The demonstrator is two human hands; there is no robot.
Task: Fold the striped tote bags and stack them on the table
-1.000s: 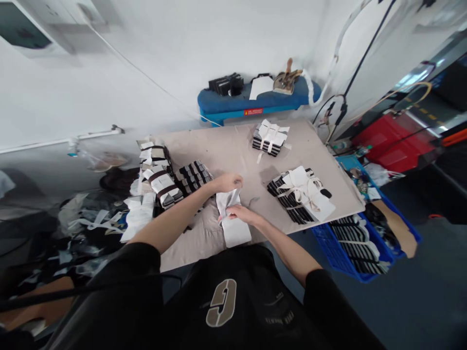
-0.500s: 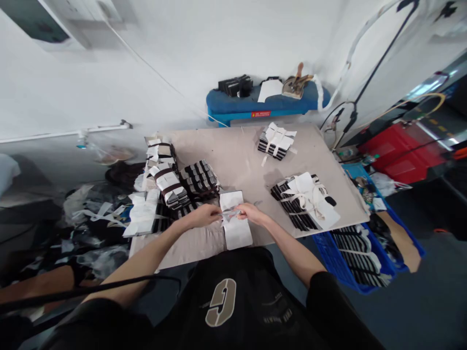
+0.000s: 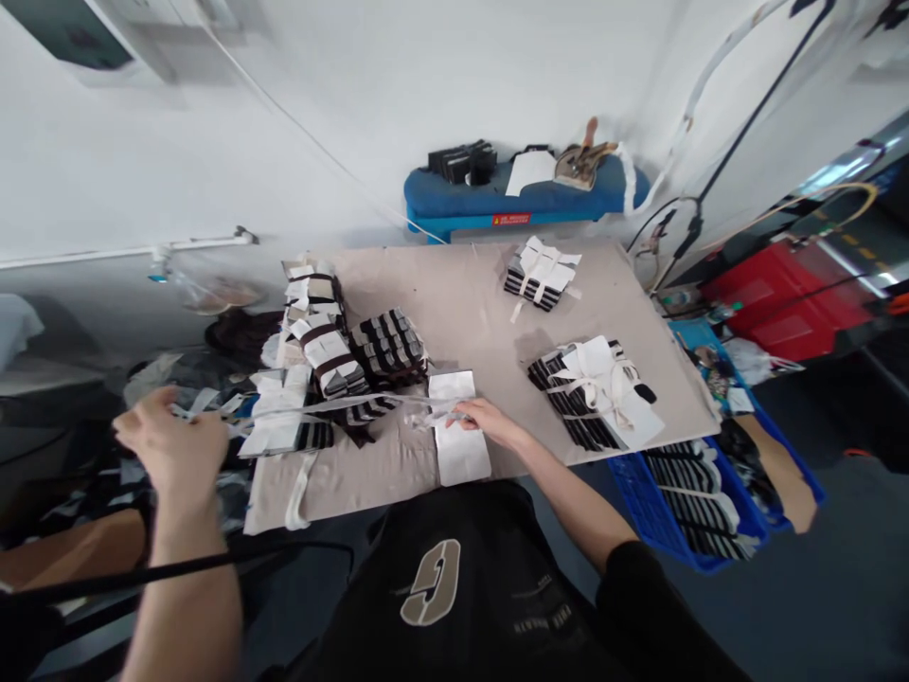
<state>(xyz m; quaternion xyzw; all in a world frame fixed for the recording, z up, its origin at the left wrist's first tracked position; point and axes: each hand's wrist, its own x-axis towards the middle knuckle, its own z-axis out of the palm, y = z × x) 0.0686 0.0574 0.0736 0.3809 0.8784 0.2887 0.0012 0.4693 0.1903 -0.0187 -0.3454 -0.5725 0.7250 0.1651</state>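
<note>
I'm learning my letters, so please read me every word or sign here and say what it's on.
"C" (or maybe "G"), big and upside down, on the black shirt
Small print on the shirt: too small to read
Red label on the blue bench: too blurred to read

Bright, flat light throughout, with the white wall (image 3: 355, 114) near blown out and only soft, faint shadows on the table (image 3: 454, 303). Hard glare on the metal frame (image 3: 838, 161) at far right, and strong wide-angle bending toward the picture edges. Left hand (image 3: 170, 455), near left, shows motion blur; centre stays fairly sharp.
</note>
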